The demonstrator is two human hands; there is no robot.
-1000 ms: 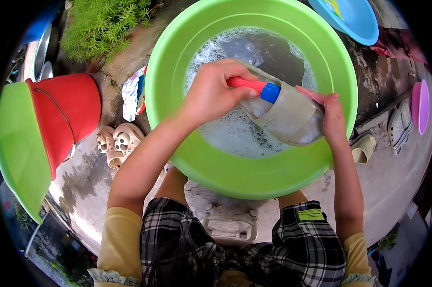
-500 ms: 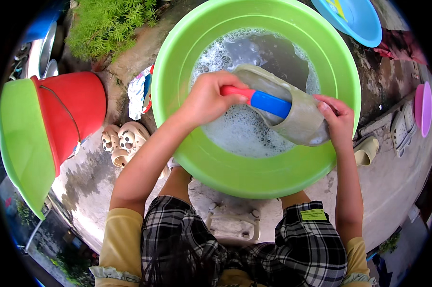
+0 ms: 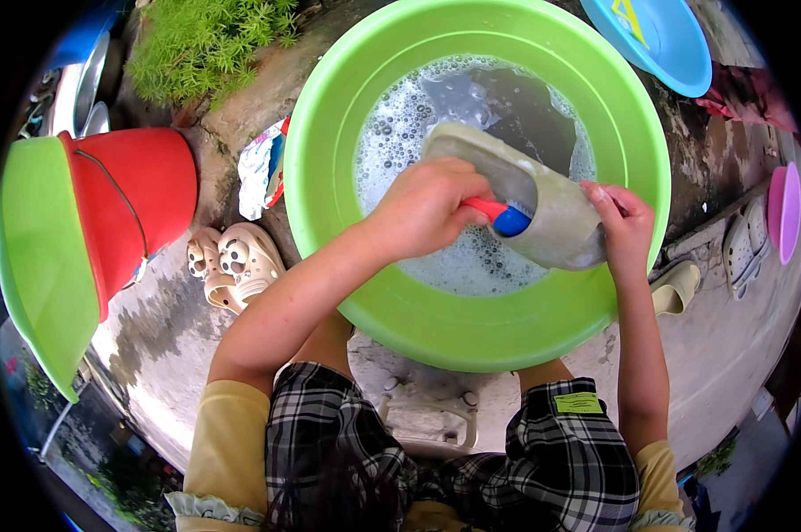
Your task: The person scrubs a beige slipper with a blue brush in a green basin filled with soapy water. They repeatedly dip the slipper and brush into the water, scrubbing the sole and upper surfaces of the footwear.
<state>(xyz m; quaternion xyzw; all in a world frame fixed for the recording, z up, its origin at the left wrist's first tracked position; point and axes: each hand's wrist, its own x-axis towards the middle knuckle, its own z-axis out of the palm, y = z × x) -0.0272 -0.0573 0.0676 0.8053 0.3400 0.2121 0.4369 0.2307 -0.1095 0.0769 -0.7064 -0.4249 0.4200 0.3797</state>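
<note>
My left hand [image 3: 436, 206] is closed round the red handle of a scrub brush [image 3: 509, 219]. The brush's blue head reaches into the opening of a grey-beige slide sandal [image 3: 555, 213], under its strap; the bristles are mostly hidden. At the sandal's toe end, my right hand [image 3: 622, 226] grips it, thumb on top and fingers partly out of sight. The sandal is tilted above soapy water [image 3: 471, 266] in a large green basin [image 3: 480, 332], its heel pointing up and left.
To the left lie a red bucket [image 3: 152, 208] with a green basin [image 3: 41, 257], a crumpled packet [image 3: 258, 168] and cream clogs [image 3: 245, 262]. On the right are a blue basin [image 3: 675, 58], a pale green slipper [image 3: 677, 286], grey clogs [image 3: 746, 248] and a pink basin [image 3: 784, 213].
My left hand has moved right and down, pushing the brush deeper into the sandal, so less of its blue head shows. The right hand stays at the toe end.
</note>
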